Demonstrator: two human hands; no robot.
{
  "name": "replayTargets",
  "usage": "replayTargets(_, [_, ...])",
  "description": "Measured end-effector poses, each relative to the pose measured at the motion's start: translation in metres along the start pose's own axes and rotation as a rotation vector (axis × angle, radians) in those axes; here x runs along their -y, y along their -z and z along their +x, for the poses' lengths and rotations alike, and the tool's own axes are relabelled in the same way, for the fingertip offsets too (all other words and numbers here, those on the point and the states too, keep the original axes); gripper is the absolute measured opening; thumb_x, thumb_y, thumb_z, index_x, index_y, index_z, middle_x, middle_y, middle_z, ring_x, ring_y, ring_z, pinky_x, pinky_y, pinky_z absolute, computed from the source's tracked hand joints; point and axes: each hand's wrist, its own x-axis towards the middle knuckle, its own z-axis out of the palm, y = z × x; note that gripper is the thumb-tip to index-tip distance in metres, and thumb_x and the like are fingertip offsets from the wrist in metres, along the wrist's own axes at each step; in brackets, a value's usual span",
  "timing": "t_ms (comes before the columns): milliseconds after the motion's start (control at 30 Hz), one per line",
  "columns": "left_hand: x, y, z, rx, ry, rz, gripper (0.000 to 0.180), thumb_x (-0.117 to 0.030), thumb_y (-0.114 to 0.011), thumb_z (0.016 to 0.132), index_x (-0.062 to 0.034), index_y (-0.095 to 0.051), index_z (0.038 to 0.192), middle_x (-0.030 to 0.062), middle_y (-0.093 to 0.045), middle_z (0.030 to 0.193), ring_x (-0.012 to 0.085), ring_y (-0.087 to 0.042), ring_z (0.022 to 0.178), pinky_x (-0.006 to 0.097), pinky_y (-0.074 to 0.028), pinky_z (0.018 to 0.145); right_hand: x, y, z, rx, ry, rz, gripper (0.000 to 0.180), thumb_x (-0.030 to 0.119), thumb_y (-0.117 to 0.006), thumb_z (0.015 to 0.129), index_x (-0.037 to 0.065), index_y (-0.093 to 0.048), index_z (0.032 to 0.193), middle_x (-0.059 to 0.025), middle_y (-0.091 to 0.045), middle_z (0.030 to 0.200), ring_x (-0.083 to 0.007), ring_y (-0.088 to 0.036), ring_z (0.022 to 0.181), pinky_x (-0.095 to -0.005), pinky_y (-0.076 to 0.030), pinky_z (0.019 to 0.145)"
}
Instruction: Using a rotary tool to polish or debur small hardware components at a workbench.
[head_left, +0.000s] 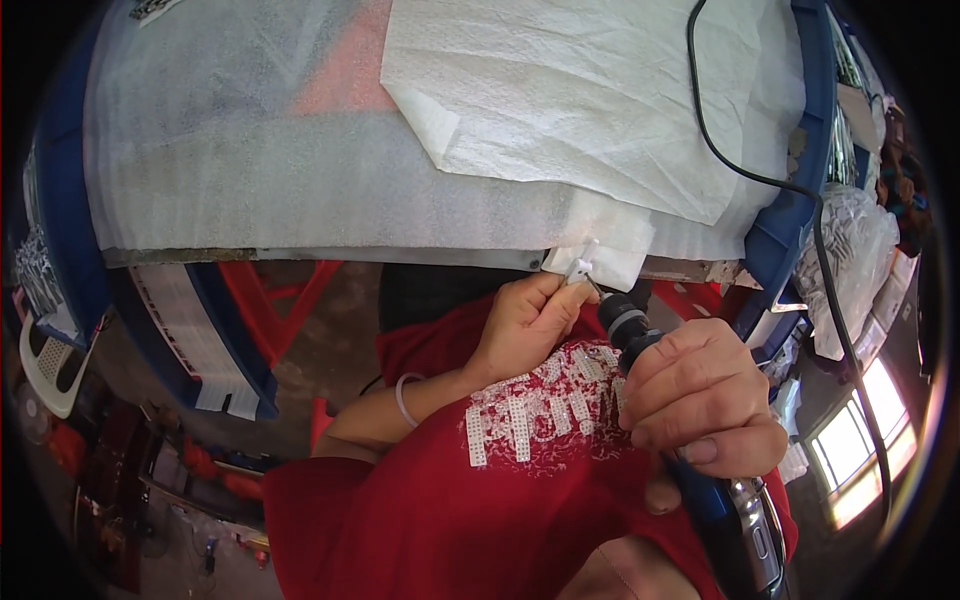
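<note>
My left hand (525, 325) is closed at the table's front edge. Its thumb and forefinger pinch a small white and silvery part (578, 268), whose far end lies over a folded white pad (625, 255). To the right, my right hand (705, 400) wraps round a blue-and-black handheld rotary tool (625, 320). The tool's thin tip points up and left, close by the small part; whether they touch I cannot tell.
A white cloth sheet (560, 90) with one curled corner lies on the foam-covered table (250, 190). A black cord (705, 130) runs down the right side, over a blue bin edge (815, 110). A blue tray (235, 330) and red stool legs (285, 315) stand at left; a clear plastic bag (850, 250) hangs right.
</note>
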Motion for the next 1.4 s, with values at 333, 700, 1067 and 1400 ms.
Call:
replayTargets(333, [-0.004, 0.000, 0.001, 0.060, -0.060, 0.036, 0.021, -0.015, -0.052, 0.095, 0.0000, -0.063, 0.086, -0.0052, -0.049, 0.059, 0.0015, -0.040, 0.051, 0.018, -0.032, 0.046, 0.005, -0.002, 0.002, -0.067, 0.059, 0.020, 0.043, 0.011, -0.077, 0.071, -0.003, -0.046, 0.098, -0.0151, -0.059, 0.068, -0.0246, -0.060, 0.054, -0.0329, -0.050, 0.045])
replayTargets(700, [-0.049, 0.026, -0.041, 0.382, -0.106, 0.349, 0.034, -0.025, -0.042, 0.099, 0.0028, -0.057, 0.113, 0.0009, -0.051, 0.075, 0.0073, -0.053, 0.059, 0.021, -0.043, 0.056, 0.041, -0.005, -0.026, -0.542, 0.008, -0.155, 0.053, 0.034, -0.071, 0.079, 0.005, -0.042, 0.113, -0.0051, -0.052, 0.068, -0.0175, -0.052, 0.054, -0.0338, -0.045, 0.054])
replayTargets(1067, [-0.166, -0.002, -0.125, 0.215, -0.829, 0.865, 0.024, -0.004, -0.054, 0.090, 0.0007, -0.057, 0.114, 0.0091, -0.056, 0.086, 0.0168, -0.057, 0.074, 0.025, -0.045, 0.068, 0.043, -0.020, -0.023, -0.596, -0.151, -0.052, 0.056, 0.036, -0.076, 0.075, 0.005, -0.041, 0.107, -0.0044, -0.047, 0.065, -0.0159, -0.049, 0.055, -0.0276, -0.043, 0.052])
replayTargets(1400, [-0.205, -0.125, -0.132, 0.664, -0.608, 0.709, 0.025, -0.023, -0.055, 0.086, -0.0004, -0.064, 0.085, 0.0186, -0.062, 0.088, 0.0334, -0.059, 0.085, 0.041, -0.034, 0.093, 0.044, 0.018, -0.021, -0.218, -0.078, 0.069, 0.049, 0.011, -0.067, 0.081, 0.001, -0.038, 0.118, -0.0219, -0.060, 0.077, -0.0325, -0.062, 0.069, -0.0443, -0.051, 0.062])
